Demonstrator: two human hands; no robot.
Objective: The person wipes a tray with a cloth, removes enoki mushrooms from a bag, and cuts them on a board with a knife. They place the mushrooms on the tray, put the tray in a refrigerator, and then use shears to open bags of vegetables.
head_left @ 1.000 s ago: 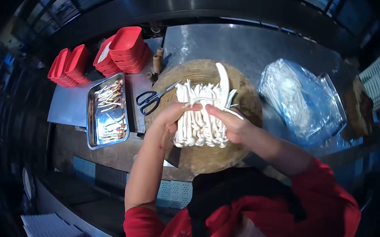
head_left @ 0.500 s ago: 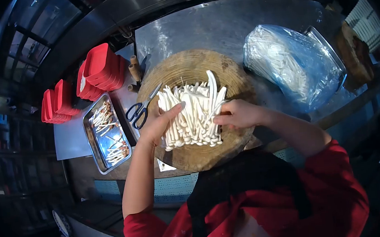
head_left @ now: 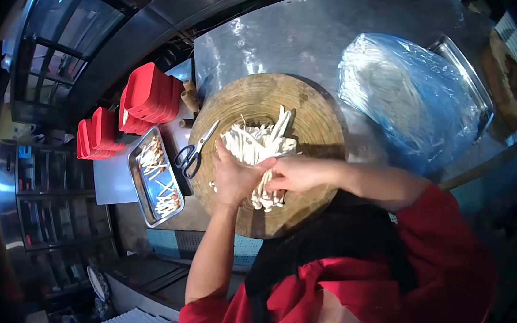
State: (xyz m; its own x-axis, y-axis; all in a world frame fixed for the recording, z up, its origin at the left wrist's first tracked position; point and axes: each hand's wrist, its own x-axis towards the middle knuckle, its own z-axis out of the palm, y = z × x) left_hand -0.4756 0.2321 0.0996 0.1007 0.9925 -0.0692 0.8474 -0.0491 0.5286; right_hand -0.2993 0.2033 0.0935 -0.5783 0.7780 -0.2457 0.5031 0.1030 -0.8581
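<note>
White long-stemmed mushrooms (head_left: pixel 257 144) lie in a pile on a round wooden chopping block (head_left: pixel 319 116). My left hand (head_left: pixel 234 177) wraps over the left side of the pile, with its fingers closed round the stems. From the right, my right hand (head_left: pixel 299 173) grips the lower part of the same bundle, close beside the left thumb. Caps stick out below both hands, towards my body. Scissors (head_left: pixel 191 156) with dark handles rest on the block's left edge, blades pointing up and right.
A metal tray (head_left: pixel 140 193) with mushroom pieces stands left of the block. Stacked red baskets (head_left: pixel 148 97) and more red baskets (head_left: pixel 99 131) are behind it. On the right, a blue plastic bag (head_left: pixel 409 96) of white contents leans by a metal tray (head_left: pixel 473 81).
Both hands have moved inward, squeezing the spread mushrooms into a narrower bundle. My left hand now lies further over them. The whole view has shifted slightly.
</note>
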